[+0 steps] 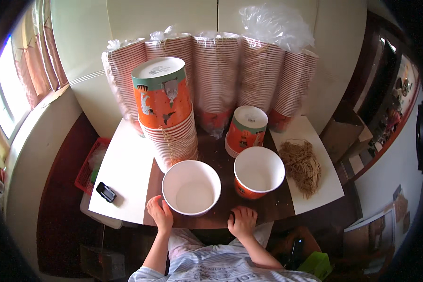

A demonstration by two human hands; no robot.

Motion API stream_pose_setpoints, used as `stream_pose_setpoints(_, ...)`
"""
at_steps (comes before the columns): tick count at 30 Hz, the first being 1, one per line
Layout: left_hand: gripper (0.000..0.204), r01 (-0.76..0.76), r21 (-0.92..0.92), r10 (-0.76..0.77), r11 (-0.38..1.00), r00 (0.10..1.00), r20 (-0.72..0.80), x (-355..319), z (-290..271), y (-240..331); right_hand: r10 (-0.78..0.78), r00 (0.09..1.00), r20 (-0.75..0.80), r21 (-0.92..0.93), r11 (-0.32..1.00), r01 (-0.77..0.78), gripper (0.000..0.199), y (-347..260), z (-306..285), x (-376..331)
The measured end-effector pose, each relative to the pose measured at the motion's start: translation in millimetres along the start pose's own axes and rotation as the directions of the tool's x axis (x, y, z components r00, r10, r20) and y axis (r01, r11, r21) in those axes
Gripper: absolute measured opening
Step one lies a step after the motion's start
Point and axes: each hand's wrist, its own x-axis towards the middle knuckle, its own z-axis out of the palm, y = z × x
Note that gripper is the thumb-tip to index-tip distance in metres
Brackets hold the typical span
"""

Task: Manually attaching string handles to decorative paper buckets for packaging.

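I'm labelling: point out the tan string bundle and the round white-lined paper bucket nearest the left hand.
Tan string bundle [304,165]: head view, middle strands.
Round white-lined paper bucket [192,194]: head view, bare inner bottom.

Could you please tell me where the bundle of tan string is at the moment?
In the head view, the tan string bundle lies on the white right-hand part of the table, just right of the right-hand open paper tub.

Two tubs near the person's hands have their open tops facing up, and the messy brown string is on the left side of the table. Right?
Not quite: the brown string is on the right side of the table, as the head view shows.
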Motion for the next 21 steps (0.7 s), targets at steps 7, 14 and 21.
stream_pose_setpoints(7,0.013,0.037,-0.022,-0.035,0.999,0.997,0.069,3.3,3.9,-2.9,-0.026,0.994,0.106,0.05,0.999,0.021,0.025,3.2,0.6,2.9)
stream_pose_setpoints(14,0.015,0.112,0.028,-0.116,0.993,0.969,0.219,8.7,-1.8,2.7,-0.087,0.944,0.32,0.104,0.993,0.056,0.037,4.7,-7.5,9.1)
stream_pose_setpoints(21,0.018,0.576,-0.475,-0.453,0.666,0.817,0.355,12.9,-10.6,5.6,-0.209,0.884,0.418,0.291,0.953,0.087,0.044,17.0,5.8,1.3)
